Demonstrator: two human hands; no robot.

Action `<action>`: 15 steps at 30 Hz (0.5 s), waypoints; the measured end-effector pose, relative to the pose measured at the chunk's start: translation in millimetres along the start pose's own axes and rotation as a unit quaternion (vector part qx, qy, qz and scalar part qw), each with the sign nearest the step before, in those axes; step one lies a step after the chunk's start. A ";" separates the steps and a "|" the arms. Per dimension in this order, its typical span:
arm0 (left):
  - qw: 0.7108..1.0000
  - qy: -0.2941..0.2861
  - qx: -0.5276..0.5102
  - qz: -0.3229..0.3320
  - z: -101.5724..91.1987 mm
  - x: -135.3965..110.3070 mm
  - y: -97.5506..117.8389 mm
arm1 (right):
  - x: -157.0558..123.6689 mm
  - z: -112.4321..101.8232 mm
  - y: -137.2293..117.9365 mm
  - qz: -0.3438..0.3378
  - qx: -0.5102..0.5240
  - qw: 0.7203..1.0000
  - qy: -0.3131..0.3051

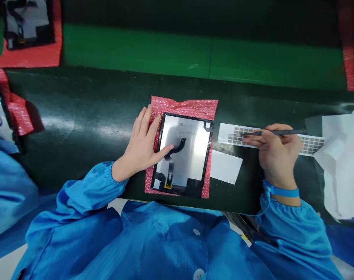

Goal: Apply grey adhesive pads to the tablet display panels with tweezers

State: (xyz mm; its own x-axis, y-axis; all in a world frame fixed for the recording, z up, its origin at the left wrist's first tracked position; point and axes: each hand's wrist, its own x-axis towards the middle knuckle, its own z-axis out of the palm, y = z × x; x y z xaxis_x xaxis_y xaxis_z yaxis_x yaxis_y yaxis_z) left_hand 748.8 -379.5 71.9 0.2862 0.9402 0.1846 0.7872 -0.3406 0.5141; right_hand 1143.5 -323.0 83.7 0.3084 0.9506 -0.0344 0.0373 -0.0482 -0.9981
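Directly before me a tablet display panel [191, 155] lies back side up on a pink bubble-wrap bag [182, 105]. A black ribbon cable [171, 165] bends across its silver back. My left hand [142, 144] is spread flat at the panel's left edge, its thumb reaching over the back near the cable. Over to the right, my right hand [277, 151] pinches dark tweezers [287, 132]. Their tips point left, at a white sheet of small grey stickers [238, 130]; whether they touch a sticker I cannot tell.
A blank white paper [226, 167] lies partly under the bag's right side. Crumpled white sheets [340, 163] rest at the far right. Another panel [31, 23] sits on red wrap at the upper left. A blue sleeve [10, 186] of another person shows at the left edge.
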 end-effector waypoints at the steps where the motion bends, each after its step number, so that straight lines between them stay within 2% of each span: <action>1: 1.000 -0.012 -0.004 -0.006 -1.5 -4.5 0.3 | 0.2 1.1 -3.4 -0.002 0.003 1.000 0.011; 3: 0.999 -0.039 -0.012 -0.003 -3.6 -10.3 0.0 | -1.6 6.9 -12.2 -0.005 0.002 1.000 0.026; 6: 0.998 -0.062 -0.005 0.019 -2.4 -14.2 -0.1 | -12.6 28.3 -28.9 -0.003 -0.004 1.000 0.006; 11: 0.998 -0.063 0.023 0.009 2.3 -19.6 8.0 | -51.1 93.6 -54.8 0.020 0.004 0.995 -0.099; 15: 0.997 -0.076 0.007 -0.010 -7.0 -24.2 14.5 | -77.1 140.8 -58.8 0.046 -0.013 0.984 -0.173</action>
State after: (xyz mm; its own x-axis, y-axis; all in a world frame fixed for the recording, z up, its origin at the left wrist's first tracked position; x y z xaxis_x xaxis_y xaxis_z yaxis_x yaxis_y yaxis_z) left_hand 749.5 -407.2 80.8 0.3490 0.9360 0.0449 0.8012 -0.3229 0.5038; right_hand 983.7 -350.3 138.0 -0.0309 0.9891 -0.1439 0.0500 -0.1423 -0.9886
